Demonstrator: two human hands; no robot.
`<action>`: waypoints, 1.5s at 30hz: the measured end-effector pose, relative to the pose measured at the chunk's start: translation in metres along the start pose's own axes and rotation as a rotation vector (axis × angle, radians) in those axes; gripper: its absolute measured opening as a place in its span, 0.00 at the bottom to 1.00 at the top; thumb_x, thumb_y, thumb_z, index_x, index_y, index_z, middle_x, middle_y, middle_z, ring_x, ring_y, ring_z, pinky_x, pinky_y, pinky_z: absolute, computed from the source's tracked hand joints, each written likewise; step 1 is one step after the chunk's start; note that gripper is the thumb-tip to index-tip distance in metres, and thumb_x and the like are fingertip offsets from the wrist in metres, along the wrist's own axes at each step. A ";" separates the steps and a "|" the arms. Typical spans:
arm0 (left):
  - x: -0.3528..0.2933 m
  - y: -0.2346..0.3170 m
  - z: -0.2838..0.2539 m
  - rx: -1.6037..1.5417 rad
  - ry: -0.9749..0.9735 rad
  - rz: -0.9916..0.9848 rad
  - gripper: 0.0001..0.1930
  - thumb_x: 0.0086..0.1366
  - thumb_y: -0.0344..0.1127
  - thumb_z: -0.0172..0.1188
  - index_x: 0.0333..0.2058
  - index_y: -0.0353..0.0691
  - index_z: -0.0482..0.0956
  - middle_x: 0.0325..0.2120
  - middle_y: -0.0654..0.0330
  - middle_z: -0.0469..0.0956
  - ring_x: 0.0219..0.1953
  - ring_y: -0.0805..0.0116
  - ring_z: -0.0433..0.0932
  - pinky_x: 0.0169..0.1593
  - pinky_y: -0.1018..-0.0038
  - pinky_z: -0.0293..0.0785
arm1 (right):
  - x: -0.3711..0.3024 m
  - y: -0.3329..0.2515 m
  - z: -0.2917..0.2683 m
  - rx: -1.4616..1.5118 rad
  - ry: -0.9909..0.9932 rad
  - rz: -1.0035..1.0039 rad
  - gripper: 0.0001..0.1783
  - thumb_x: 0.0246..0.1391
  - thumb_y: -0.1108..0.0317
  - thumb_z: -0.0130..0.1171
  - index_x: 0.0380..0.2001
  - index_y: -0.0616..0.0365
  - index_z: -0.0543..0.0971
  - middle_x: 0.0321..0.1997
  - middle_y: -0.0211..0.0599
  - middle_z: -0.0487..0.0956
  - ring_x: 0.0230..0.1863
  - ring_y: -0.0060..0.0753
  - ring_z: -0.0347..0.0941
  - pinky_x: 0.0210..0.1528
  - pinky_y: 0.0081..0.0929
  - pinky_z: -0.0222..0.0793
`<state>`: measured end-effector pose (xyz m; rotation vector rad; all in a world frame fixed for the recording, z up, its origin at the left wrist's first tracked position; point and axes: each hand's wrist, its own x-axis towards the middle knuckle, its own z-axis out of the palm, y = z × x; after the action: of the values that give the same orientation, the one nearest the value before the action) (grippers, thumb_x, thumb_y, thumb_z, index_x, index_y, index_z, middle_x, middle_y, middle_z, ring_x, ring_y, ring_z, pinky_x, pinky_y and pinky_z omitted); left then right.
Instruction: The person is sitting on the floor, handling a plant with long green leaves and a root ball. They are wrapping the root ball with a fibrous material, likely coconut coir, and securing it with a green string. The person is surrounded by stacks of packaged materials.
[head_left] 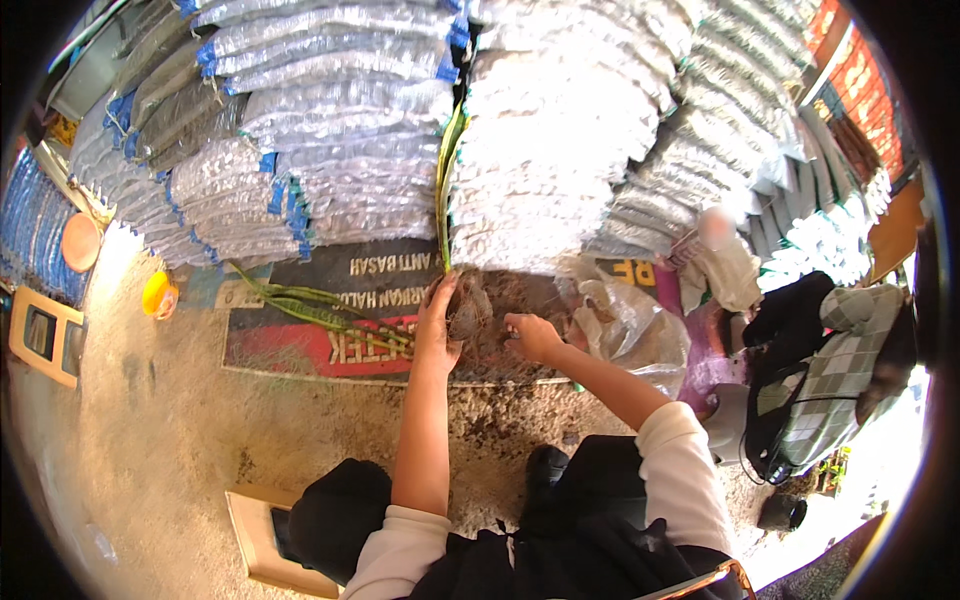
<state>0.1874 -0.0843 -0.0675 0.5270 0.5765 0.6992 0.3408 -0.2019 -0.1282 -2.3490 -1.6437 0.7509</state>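
My left hand (pixel 438 325) is closed around the base of a snake plant, beside its brown, soil-covered root ball (pixel 468 310). The plant's long green, yellow-edged leaves (pixel 449 185) stand up from the grip toward the stacked sacks. My right hand (pixel 535 338) is just right of the root ball, over loose dark soil (pixel 510 288). Its fingers are curled in, and whatever they may pinch is too small to make out. More snake plant leaves (pixel 300 305) lie left of my left hand on a printed banner sheet (pixel 255 345).
Silvery filled sacks (pixel 560 130) are stacked high along the far side. A clear plastic bag (pixel 640 335) lies right of the soil. A person in a checkered shirt (pixel 835 345) is at the right. A yellow pot (pixel 159 296) and a stool (pixel 47 335) stand left.
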 end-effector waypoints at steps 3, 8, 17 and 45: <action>0.007 -0.005 0.011 0.027 0.021 -0.047 0.27 0.56 0.56 0.53 0.49 0.45 0.69 0.47 0.60 0.68 0.47 0.66 0.69 0.45 0.66 0.68 | -0.030 -0.020 -0.069 0.282 0.179 0.121 0.17 0.42 0.66 0.63 0.37 0.59 0.73 0.29 0.41 0.77 0.32 0.40 0.74 0.33 0.36 0.69; -0.002 0.014 0.032 -0.178 -0.012 -0.147 0.29 0.55 0.62 0.51 0.44 0.44 0.71 0.41 0.61 0.73 0.41 0.66 0.73 0.41 0.67 0.70 | -0.069 -0.063 -0.142 0.843 0.511 0.024 0.10 0.46 0.72 0.61 0.33 0.61 0.74 0.28 0.33 0.77 0.25 0.20 0.71 0.23 0.16 0.65; -0.016 0.017 0.048 -0.333 -0.068 -0.142 0.35 0.54 0.70 0.41 0.40 0.42 0.74 0.38 0.59 0.76 0.40 0.63 0.75 0.44 0.65 0.72 | -0.055 -0.141 -0.136 0.931 0.609 -0.185 0.13 0.44 0.69 0.64 0.32 0.65 0.74 0.28 0.35 0.78 0.31 0.21 0.71 0.33 0.21 0.66; -0.003 0.015 0.031 0.432 0.045 0.041 0.22 0.65 0.50 0.45 0.50 0.40 0.62 0.43 0.62 0.70 0.46 0.72 0.70 0.47 0.73 0.68 | -0.026 -0.129 -0.089 1.439 0.655 -0.158 0.24 0.50 0.68 0.59 0.49 0.65 0.68 0.42 0.41 0.75 0.43 0.24 0.69 0.46 0.21 0.65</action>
<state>0.1994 -0.0843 -0.0349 0.9284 0.7665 0.6270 0.2712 -0.1651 0.0103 -1.1592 -0.5543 0.6447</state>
